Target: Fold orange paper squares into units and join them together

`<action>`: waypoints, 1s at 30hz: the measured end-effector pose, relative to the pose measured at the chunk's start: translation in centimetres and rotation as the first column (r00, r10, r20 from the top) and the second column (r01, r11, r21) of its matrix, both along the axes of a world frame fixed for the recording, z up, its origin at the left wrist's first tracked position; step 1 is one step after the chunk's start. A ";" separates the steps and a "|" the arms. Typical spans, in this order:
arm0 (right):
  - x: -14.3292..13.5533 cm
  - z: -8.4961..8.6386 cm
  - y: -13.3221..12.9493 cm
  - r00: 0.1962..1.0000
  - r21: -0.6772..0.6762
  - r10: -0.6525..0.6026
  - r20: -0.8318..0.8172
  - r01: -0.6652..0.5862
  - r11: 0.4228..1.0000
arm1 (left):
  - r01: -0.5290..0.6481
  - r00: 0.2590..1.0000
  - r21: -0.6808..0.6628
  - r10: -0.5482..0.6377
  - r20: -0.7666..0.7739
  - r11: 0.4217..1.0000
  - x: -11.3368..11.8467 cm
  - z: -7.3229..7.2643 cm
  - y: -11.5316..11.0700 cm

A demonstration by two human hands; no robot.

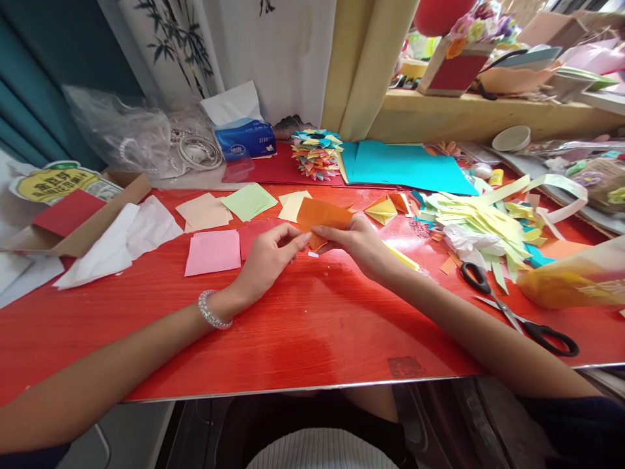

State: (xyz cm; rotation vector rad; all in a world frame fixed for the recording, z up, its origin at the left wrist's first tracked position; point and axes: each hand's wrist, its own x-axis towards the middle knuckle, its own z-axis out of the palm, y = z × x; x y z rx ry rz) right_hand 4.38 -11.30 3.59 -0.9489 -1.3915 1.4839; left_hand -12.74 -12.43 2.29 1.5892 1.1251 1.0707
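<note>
Between my two hands, a little above the red table, is a piece of orange paper [319, 213] with a folded lower part. My left hand [273, 257], with a clear beaded bracelet on the wrist, pinches its lower left edge. Gripping the right side, my right hand [359, 244] has its thumb on the near face. To the left lie stacks of pink paper squares [213, 253], green squares [250, 202] and peach squares [204, 213]. A yellow folded paper piece [381, 210] sits just beyond my right hand.
Black-handled scissors [520, 312] lie open near my right forearm. Pale green paper strips [481, 225] are heaped at the right. Blue sheets [407, 168], a many-coloured folded-paper stack [317, 154] and a tissue pack [244, 139] stand along the back. An open cardboard box [105, 215] is at the left.
</note>
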 end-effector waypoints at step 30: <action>0.1 0.7 -0.1 0.982 -0.165 0.120 0.146 -0.095 0.982 | -0.002 0.937 0.386 0.136 -0.321 0.923 0.0 -0.4 -0.5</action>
